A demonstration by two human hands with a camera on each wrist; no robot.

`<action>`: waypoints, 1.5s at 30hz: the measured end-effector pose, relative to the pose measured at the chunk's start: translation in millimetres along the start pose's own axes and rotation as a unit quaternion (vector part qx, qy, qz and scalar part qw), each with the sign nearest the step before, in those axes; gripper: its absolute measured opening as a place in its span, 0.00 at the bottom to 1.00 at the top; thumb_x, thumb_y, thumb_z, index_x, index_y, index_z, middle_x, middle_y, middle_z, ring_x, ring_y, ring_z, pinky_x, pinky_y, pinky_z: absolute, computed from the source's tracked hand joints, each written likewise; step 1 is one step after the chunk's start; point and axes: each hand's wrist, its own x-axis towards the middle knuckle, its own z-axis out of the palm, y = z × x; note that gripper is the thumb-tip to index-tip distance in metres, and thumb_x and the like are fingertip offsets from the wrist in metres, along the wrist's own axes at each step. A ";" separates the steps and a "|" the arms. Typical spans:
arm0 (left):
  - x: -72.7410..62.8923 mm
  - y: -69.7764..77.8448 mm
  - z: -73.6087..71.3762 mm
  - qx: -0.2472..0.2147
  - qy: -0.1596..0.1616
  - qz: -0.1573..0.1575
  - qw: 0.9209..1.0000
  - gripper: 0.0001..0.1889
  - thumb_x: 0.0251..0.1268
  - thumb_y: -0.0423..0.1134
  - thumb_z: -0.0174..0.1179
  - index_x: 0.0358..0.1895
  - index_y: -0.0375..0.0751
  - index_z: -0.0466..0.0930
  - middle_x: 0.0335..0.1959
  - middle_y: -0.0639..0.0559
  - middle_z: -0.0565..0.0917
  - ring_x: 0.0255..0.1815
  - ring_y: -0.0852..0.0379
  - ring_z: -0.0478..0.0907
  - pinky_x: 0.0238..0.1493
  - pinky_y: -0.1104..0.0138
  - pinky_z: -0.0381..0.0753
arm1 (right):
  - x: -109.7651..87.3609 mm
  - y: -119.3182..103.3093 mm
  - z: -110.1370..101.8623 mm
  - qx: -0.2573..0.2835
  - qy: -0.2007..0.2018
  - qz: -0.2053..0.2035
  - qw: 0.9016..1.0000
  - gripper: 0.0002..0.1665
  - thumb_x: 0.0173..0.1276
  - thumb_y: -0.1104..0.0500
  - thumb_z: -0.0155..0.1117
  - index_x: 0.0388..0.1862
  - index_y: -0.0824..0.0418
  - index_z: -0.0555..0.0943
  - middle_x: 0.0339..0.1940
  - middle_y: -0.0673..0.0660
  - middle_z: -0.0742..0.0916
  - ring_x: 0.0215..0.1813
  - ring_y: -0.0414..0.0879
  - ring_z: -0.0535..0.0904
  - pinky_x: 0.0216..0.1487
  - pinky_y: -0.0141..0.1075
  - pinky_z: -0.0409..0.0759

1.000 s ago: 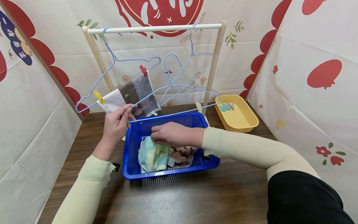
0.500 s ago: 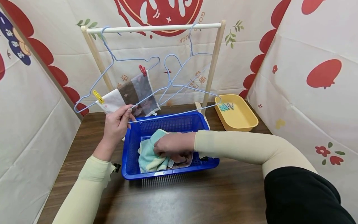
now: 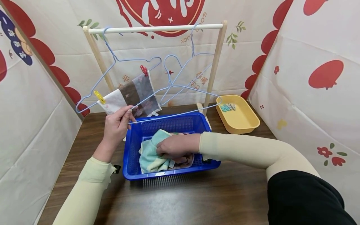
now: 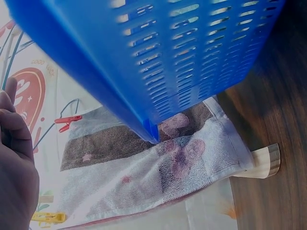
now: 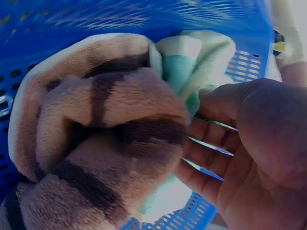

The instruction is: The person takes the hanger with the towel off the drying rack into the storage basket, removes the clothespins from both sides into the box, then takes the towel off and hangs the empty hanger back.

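Note:
My left hand (image 3: 116,123) grips one end of a light blue clothes hanger (image 3: 191,87), held tilted above the back of a blue basket (image 3: 171,176). Down in the basket, my right hand (image 3: 177,146) touches a green and pale-yellow towel (image 3: 150,156) and a brown striped towel (image 5: 110,153). In the right wrist view its thumb lies against the green towel; the fingertips disappear behind the brown one, so whether they pinch cloth is hidden. Only part of the left hand (image 4: 17,158) enters the left wrist view.
A rack (image 3: 157,29) carries two more hangers. From its left hanger, a yellow clothespin (image 3: 99,97) and a red clothespin (image 3: 144,70) hold a patterned grey-brown towel (image 3: 130,95). Several clothespins lie in a yellow tray (image 3: 239,117) at the right. Fabric walls surround the wooden table (image 3: 168,203).
My right hand has lowered into the basket and shifted slightly right, between the towels. The green towel's upper corner now lies raised left of it. My left hand and hanger stay almost still.

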 end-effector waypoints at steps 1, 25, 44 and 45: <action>0.0 0.3 0.0 -0.001 -0.001 -0.001 1.000 0.14 0.77 0.16 0.58 0.58 0.26 0.88 0.25 0.43 0.88 0.16 0.56 0.78 0.26 0.81 0.78 | -2.8 -0.1 -1.5 0.008 0.008 0.004 1.000 0.05 0.86 0.58 0.64 0.47 0.54 0.86 0.42 0.46 0.82 0.39 0.38 0.76 0.42 0.29 0.77; 0.5 -0.4 -5.7 0.007 0.010 -0.011 1.000 0.14 0.78 0.18 0.59 0.58 0.30 0.89 0.25 0.42 0.89 0.17 0.60 0.79 0.27 0.82 0.79 | -126.5 23.8 -7.0 0.067 0.260 0.385 0.883 0.27 0.84 0.47 0.68 0.68 0.65 0.81 0.58 0.63 0.86 0.57 0.57 0.85 0.58 0.54 0.87; -0.3 9.6 -17.3 0.020 0.028 -0.034 0.999 0.12 0.81 0.21 0.59 0.57 0.29 0.89 0.25 0.41 0.88 0.20 0.70 0.77 0.27 0.82 0.78 | -113.5 39.0 63.4 0.128 0.218 0.510 0.822 0.46 0.83 0.58 0.52 0.92 0.68 0.48 0.69 0.78 0.77 0.50 0.68 0.86 0.50 0.63 0.87; -0.6 10.5 -19.3 0.022 0.030 -0.034 0.999 0.12 0.82 0.22 0.59 0.57 0.29 0.89 0.25 0.41 0.88 0.20 0.71 0.77 0.27 0.82 0.78 | -113.2 38.9 63.9 0.129 0.220 0.509 0.822 0.46 0.83 0.58 0.52 0.92 0.68 0.48 0.69 0.78 0.77 0.50 0.67 0.86 0.50 0.63 0.87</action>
